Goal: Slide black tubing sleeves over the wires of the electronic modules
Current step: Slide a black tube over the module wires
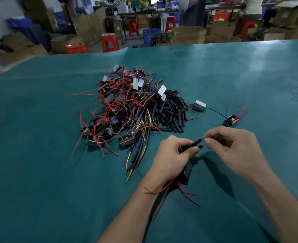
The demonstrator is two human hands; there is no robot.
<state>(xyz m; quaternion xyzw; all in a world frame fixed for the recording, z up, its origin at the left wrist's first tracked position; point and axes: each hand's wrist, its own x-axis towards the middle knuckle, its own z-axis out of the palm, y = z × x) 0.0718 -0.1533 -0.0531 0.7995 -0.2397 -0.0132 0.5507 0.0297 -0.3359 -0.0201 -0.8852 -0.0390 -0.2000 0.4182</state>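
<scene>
My left hand [173, 156] grips two black tubing sleeves [194, 143] that point right, and a black module [187, 170] hangs below its palm with red wires [164, 192] trailing down. A red wire tip shows at the lower sleeve's end. My right hand [232, 148] pinches with thumb and forefinger at the end of the upper sleeve. A heap of loose black sleeves [171, 111] lies beyond the hands, beside a pile of modules with red, yellow and blue wires [123, 106].
The green table cover [39, 172] spreads all around. A grey module [199, 105] and an open module with red wires [231, 120] lie to the right of the piles. Red stools, cardboard boxes and a blue crate stand past the far edge.
</scene>
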